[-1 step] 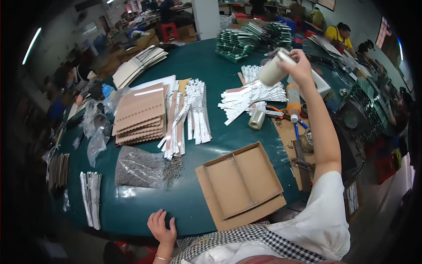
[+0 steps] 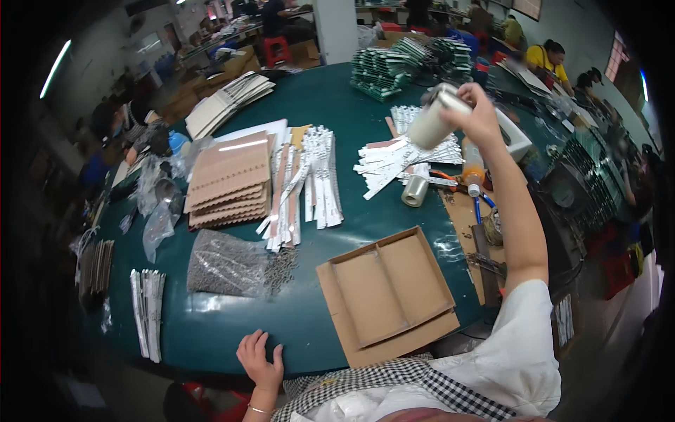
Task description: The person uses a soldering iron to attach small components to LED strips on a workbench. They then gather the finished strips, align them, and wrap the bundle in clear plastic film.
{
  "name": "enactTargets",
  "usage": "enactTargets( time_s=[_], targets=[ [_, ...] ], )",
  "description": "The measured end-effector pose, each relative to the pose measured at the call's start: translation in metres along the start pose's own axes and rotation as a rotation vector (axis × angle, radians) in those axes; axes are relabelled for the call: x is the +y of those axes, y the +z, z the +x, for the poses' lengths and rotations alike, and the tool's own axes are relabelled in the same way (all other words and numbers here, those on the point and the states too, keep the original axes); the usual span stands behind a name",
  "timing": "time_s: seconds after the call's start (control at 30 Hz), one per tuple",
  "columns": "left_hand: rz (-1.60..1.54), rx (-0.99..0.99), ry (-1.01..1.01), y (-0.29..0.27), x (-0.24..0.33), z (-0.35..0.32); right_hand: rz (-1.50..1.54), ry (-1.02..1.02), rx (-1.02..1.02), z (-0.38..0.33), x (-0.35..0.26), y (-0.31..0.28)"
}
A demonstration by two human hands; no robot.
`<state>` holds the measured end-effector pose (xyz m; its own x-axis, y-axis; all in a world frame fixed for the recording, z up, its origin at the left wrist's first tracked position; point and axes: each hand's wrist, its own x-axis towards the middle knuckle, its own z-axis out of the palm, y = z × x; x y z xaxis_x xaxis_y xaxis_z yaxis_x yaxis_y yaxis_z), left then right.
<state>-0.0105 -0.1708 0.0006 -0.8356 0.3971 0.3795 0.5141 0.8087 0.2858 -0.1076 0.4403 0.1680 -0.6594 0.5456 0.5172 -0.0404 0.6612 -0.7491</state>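
My right hand (image 2: 480, 116) is closed round a whitish cylindrical container (image 2: 431, 125), tilted and blurred, whose rim looks metallic. It is held above a fan of white printed strips (image 2: 411, 158). A small roll of clear film (image 2: 415, 190) lies just in front of those strips. At the near edge of the green table (image 2: 232, 330), my left hand (image 2: 260, 360) rests with fingers apart and nothing in it. The open cardboard tray (image 2: 369, 292), split by a divider, lies to its right. Beyond the left hand are a clear bag of small grey parts (image 2: 226, 266) and a spilled pile of them (image 2: 281, 271).
Brown scalloped boards (image 2: 228, 179) are stacked at left, beside more white strips (image 2: 322, 179). An orange bottle (image 2: 472, 169), pliers and tools lie along the right. Green bundled pieces (image 2: 383, 70) stand at the back. Other people work at tables around.
The container in my right hand has dipped slightly down and left over the strips. My left hand stays by the table edge. The whole view has shifted a little.
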Motion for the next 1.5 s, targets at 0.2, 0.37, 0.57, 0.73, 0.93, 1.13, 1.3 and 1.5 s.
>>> enactTargets(
  time_s=[0.2, 0.37, 0.57, 0.73, 0.93, 1.13, 1.3, 1.5],
  targets=[
    [-0.347, 0.093, 0.121, -0.014, 0.043, 0.039, 0.366, -0.335, -0.712, -0.142, -0.145, 0.02],
    [-1.01, -0.179, 0.319, -0.028, 0.103, 0.072, 0.428, -0.534, -0.903, -0.226, -0.205, 0.038],
    [-1.255, -0.445, 0.005, -0.036, 0.103, 0.054, 0.359, -0.632, -0.816, -0.271, -0.214, 0.044],
    [-1.133, -0.087, -0.163, -0.026, 0.05, 0.008, 1.192, -0.46, -0.888, -0.27, -0.238, 0.001],
    [-0.877, 0.096, -0.315, 0.009, -0.005, 0.013, 1.783, -0.693, -0.857, -0.27, -0.26, -0.015],
    [-1.009, 0.333, -0.336, 0.039, -0.011, 0.007, 1.775, -0.694, -0.867, -0.268, -0.26, -0.027],
    [-0.881, 0.313, -0.433, 0.038, -0.004, 0.006, 1.635, -0.644, -0.881, -0.258, -0.25, -0.027],
    [-0.785, 0.287, -0.506, 0.044, -0.012, -0.023, 0.861, -0.198, -0.624, -0.157, -0.15, 0.007]
  ],
)
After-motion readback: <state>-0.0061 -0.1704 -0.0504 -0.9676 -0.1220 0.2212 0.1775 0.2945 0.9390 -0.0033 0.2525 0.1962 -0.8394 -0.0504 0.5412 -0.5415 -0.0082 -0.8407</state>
